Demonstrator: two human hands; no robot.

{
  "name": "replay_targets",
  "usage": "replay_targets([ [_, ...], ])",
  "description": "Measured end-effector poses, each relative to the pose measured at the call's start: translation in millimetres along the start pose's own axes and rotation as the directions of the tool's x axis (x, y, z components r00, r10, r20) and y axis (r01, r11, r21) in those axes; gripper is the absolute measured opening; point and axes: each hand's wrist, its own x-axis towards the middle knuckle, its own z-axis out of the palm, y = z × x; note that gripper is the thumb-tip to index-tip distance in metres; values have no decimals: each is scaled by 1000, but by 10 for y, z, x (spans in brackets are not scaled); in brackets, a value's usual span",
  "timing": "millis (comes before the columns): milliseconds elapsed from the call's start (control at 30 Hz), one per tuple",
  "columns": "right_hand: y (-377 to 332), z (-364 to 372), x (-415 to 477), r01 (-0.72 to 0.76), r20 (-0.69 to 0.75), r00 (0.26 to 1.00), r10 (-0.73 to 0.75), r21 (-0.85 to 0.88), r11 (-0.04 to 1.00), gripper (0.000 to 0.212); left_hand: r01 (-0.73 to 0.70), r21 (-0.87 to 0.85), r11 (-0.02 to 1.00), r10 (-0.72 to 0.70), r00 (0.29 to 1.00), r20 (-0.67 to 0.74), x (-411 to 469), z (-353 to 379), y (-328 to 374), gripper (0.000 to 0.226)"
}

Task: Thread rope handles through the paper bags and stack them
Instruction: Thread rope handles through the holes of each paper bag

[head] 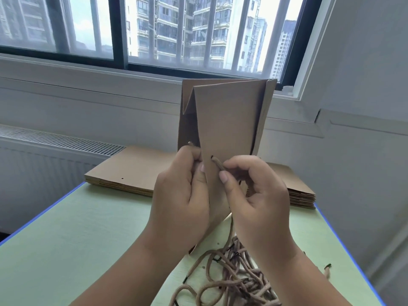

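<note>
R hand (pixel 256 195) pinches rope (pixel 217 165) at bag (pixel 229 120) hole.

The left hand (pixel 181 195) and the right hand (pixel 258 199) are shown bare. The left forearm (pixel 123 268) and the right forearm (pixel 293 274) are likewise uncovered as far as they are seen. The left thumbnail (pixel 202 167) and the right thumbnail (pixel 223 176) are trimmed short and rounded, with a slight natural gloss.
</note>
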Motion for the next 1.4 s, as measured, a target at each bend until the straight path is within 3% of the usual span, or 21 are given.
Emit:
replay_targets([
  [267,-13,-26,-46,-23,-2,1000,23,6,1000,19,102,-87,991,-91,988,125,-36,3,-24,14],
  [433,13,-33,-76,-55,20,998,54,36,998,20,102,26,994,-106,956,274,-26,-66,-87,15],
  [533,111,-45,-118,-105,99,990,101,33,994,11,97,136,986,-146,899,413,2,-120,-185,19],
  [667,226,-74,-134,-186,289,939,186,-29,982,28,106,253,962,-224,834,505,63,-225,-305,20],
  [800,289,-112,-128,-254,500,817,287,-135,958,34,119,290,950,-267,791,550,96,-266,-303,19],
  [900,265,-179,-83,-290,665,600,445,-337,896,37,134,299,945,-287,780,556,100,-273,-309,19],
  [967,233,-201,-73,-279,719,440,538,-460,843,24,151,294,944,-299,770,564,103,-283,-315,19],
  [1067,217,-172,-98,-244,754,341,562,-506,827,11,188,284,940,-324,751,575,112,-303,-307,22],
  [1167,187,-158,-101,-313,746,360,560,-469,826,7,192,290,938,-332,740,584,121,-315,-301,25],
  [1400,142,-178,-100,-485,633,585,507,-227,844,25,201,326,924,-368,700,612,124,-340,-364,23],
])
